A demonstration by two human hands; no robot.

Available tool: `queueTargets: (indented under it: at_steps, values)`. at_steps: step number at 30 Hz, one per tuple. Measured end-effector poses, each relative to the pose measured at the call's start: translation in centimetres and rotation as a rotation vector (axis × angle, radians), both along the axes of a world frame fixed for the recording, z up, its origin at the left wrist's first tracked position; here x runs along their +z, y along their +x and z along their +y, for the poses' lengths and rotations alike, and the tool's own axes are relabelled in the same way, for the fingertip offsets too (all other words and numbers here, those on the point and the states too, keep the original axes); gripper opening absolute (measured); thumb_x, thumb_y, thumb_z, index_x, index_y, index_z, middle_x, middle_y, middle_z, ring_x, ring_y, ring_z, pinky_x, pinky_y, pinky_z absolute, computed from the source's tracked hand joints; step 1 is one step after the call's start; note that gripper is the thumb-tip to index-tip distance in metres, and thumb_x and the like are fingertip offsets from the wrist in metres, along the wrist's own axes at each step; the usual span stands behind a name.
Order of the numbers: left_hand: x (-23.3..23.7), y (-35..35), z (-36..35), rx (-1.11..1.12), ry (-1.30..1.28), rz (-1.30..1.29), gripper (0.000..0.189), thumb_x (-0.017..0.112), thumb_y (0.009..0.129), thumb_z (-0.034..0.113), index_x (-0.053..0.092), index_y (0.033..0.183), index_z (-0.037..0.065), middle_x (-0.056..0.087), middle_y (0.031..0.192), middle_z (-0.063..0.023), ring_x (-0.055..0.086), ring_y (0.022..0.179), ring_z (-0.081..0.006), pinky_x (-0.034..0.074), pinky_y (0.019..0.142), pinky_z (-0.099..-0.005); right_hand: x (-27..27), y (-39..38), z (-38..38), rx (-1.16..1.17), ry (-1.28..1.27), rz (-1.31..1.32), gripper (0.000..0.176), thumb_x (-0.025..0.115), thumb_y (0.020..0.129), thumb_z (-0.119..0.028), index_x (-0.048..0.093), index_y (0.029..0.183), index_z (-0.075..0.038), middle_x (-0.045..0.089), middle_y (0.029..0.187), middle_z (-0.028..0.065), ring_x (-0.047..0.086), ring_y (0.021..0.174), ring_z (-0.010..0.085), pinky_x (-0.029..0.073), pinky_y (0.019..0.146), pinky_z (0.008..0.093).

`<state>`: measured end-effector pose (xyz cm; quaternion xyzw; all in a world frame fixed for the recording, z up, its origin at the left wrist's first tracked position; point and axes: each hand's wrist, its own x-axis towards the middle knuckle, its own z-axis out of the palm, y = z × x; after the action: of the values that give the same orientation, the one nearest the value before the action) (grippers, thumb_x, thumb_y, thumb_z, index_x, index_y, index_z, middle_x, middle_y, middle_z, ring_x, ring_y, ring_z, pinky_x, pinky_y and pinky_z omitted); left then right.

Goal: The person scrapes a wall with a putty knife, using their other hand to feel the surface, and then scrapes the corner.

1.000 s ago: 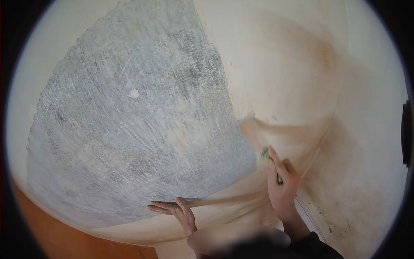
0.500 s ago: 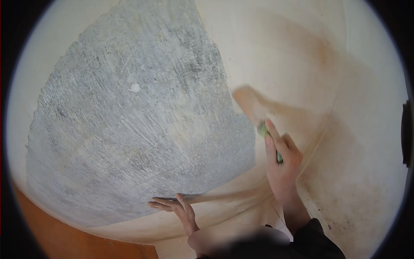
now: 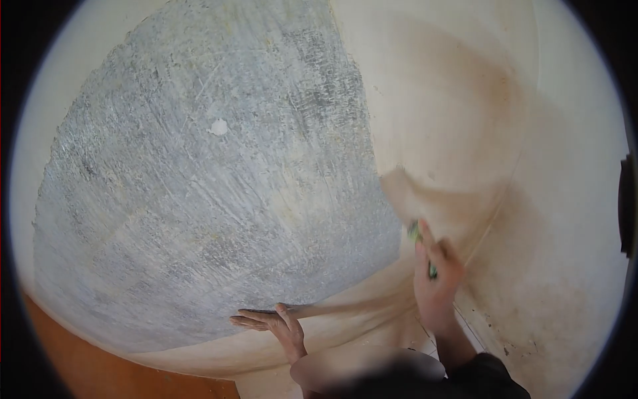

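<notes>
My right hand (image 3: 438, 276) is closed around the green-and-dark handle of a scraper (image 3: 414, 231), its forefinger stretched along the tool. The scraper is at the right edge of a rough grey patch (image 3: 219, 199) on a cream wall (image 3: 438, 133); its blade is blurred and hard to make out. Low on the wall, my left hand (image 3: 276, 326) lies with fingers extended against the lower edge of the grey patch, holding nothing.
A white spot (image 3: 218, 126) marks the upper part of the grey patch. Orange-brown floor or panel (image 3: 133, 379) shows at lower left. Along the right runs a wall corner (image 3: 495, 213), with dark specks (image 3: 508, 349) lower down. A dark object (image 3: 626, 206) sits at the right edge.
My right hand has moved down a little with the scraper, along the edge of the grey patch. My left hand stays in nearly the same place. The view has shifted slightly.
</notes>
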<state>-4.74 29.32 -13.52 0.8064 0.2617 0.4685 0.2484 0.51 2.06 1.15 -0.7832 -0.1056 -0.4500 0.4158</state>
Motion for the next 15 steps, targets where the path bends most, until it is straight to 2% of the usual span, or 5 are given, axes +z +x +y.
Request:
queueTargets:
  at_steps: [4, 7, 12, 15]
  values:
    - [-0.4, 0.4, 0.2, -0.014, 0.009, 0.004, 0.094, 0.035, 0.092, 0.058, -0.018, 0.143, -0.001, -0.027, 0.145, -0.0289, -0.024, 0.136, -0.0426, -0.009, 0.106, -0.0598, -1.2, 0.3, -0.1, -0.027, -0.054, -0.055, 0.045, 0.067, 0.081, -0.002, 0.061, 0.124, -0.015, 0.037, 0.064, 0.0051, 0.036, 0.051, 0.0129, 0.035, 0.048, 0.0270]
    - [-0.5, -0.1, 0.0, -0.001, 0.003, 0.043, 0.094, 0.035, 0.092, 0.057, -0.018, 0.142, -0.001, -0.027, 0.145, -0.0290, -0.024, 0.136, -0.0430, -0.009, 0.105, -0.0604, 4.2, 1.5, -0.4, -0.081, -0.019, -0.119, 0.046, 0.068, 0.080, -0.002, 0.061, 0.123, -0.016, 0.038, 0.064, 0.0053, 0.039, 0.051, 0.0136, 0.035, 0.047, 0.0281]
    - [-0.1, 0.2, 0.1, 0.036, 0.019, -0.020, 0.092, 0.033, 0.092, 0.059, -0.015, 0.144, 0.000, -0.023, 0.148, -0.0268, -0.020, 0.137, -0.0422, -0.008, 0.108, -0.0573, 0.0, -0.9, 0.9, -0.060, -0.045, 0.000, 0.046, 0.068, 0.080, -0.002, 0.062, 0.123, -0.018, 0.039, 0.064, 0.0042, 0.039, 0.050, 0.0136, 0.035, 0.046, 0.0286]
    - [-0.3, -0.3, 0.0, 0.018, 0.040, 0.017, 0.092, 0.032, 0.092, 0.060, -0.015, 0.144, 0.000, -0.024, 0.147, -0.0266, -0.021, 0.137, -0.0422, -0.007, 0.108, -0.0581, -0.1, -1.1, 0.2, -0.081, -0.060, 0.025, 0.046, 0.068, 0.080, -0.004, 0.062, 0.123, -0.019, 0.040, 0.064, 0.0036, 0.039, 0.049, 0.0136, 0.035, 0.046, 0.0289]
